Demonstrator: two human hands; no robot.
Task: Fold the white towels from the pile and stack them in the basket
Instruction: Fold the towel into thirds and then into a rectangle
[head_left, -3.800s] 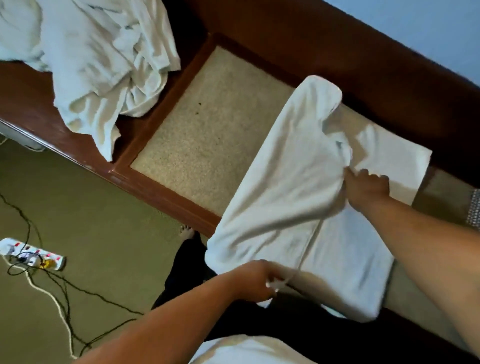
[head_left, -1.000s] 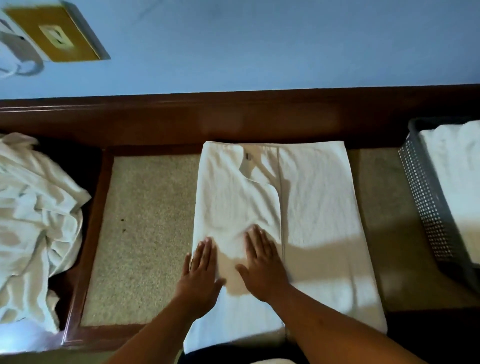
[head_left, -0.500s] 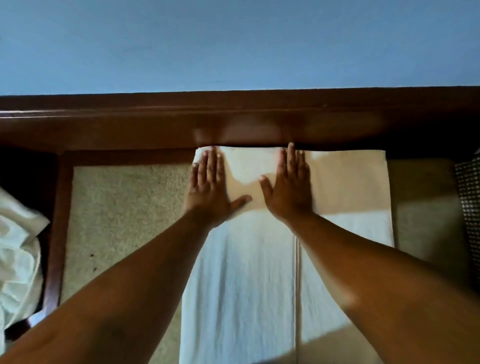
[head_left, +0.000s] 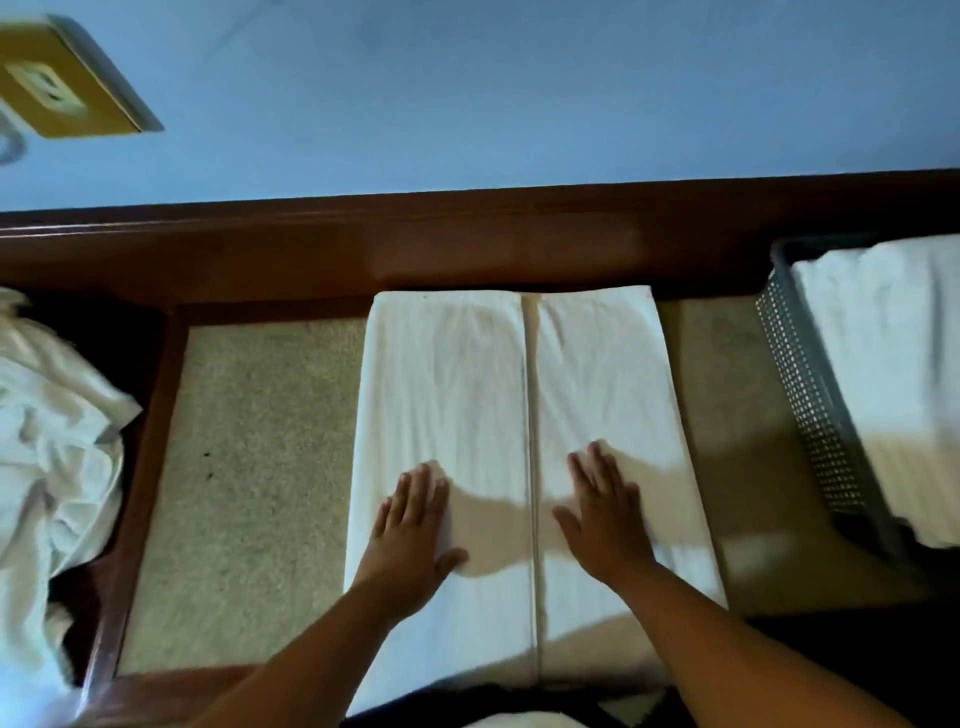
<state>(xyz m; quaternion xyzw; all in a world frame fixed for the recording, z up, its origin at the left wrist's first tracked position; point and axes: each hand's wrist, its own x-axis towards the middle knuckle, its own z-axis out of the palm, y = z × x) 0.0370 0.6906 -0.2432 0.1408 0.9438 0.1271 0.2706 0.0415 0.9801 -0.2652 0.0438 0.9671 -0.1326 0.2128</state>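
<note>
A white towel lies flat on the beige padded surface, both long sides folded in so the edges meet along a centre seam. My left hand presses flat on the left panel, fingers straight. My right hand presses flat on the right panel, fingers spread. A crumpled pile of white towels lies at the left edge. The grey mesh basket stands at the right with folded white towels inside it.
A dark wooden frame borders the beige pad along the back and left. A blue wall rises behind, with a yellow socket plate at top left. Bare pad shows on both sides of the towel.
Both hands have slid back from the towel's far edge to its near half and moved apart, one onto each panel. The towel's surface now lies smoother.
</note>
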